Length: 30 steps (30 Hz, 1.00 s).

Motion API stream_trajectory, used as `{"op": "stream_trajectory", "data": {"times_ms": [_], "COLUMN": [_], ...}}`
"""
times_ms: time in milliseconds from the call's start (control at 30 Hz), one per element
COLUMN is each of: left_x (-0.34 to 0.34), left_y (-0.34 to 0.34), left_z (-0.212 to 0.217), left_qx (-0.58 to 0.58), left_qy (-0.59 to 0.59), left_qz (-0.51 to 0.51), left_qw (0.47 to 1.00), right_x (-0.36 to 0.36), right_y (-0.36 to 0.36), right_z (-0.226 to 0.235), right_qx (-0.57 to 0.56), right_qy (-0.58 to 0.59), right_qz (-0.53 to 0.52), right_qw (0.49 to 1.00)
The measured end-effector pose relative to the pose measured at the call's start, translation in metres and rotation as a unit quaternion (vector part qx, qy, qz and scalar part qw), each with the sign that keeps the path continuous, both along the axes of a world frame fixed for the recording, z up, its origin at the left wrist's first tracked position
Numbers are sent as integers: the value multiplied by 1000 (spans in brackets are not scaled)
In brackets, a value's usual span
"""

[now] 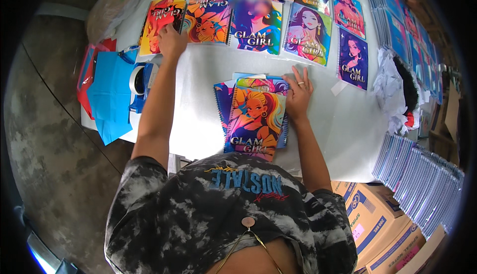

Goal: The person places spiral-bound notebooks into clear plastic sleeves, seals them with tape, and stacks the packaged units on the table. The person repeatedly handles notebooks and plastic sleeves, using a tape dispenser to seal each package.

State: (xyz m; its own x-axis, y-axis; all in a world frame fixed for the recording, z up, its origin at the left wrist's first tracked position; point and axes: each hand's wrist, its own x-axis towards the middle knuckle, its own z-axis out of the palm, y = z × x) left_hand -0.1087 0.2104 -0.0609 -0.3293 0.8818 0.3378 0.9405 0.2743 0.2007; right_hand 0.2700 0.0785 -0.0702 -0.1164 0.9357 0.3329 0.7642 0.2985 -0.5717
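Note:
My left hand (173, 43) reaches to the left and lies on the lower part of a red and yellow spiral notebook (160, 18), fingers over its cover and thumb apart. Near me is a loose, fanned pile of spiral notebooks; its top one (256, 122) shows a cartoon figure with a blond ponytail. My right hand (299, 94), a ring on one finger, rests at the pile's far right corner with its fingers spread. Beyond the pile, an orange and purple notebook (207, 18), a blue one (256, 25) and a green and pink one (308, 33) lie in a row.
On the white table (198, 95), blue sheets (112, 92) and a tape dispenser (141, 82) lie at the left. Crumpled white plastic (390, 87) sits at the right edge. Notebook stacks (420, 179) stand at the right, above cardboard boxes (372, 219).

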Motion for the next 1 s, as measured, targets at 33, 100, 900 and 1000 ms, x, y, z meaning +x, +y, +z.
{"op": "stream_trajectory", "data": {"times_ms": [33,100,900,1000], "left_x": [-7,-11,140,155], "left_y": [11,30,-199,-212], "left_z": [-9,-6,201,124], "left_qx": [-33,-106,-213,-164], "left_qy": [48,52,-286,-75], "left_qz": [65,41,-229,-424], "left_qw": [996,992,906,888], "right_x": [-3,-11,-52,-37], "right_y": [-1,-5,-67,-70], "right_z": [-3,-2,22,20], "right_qx": [10,12,-176,-213], "right_qy": [-3,-17,333,484], "right_qz": [-23,-66,-204,-195], "right_qw": [1000,998,904,826]}}
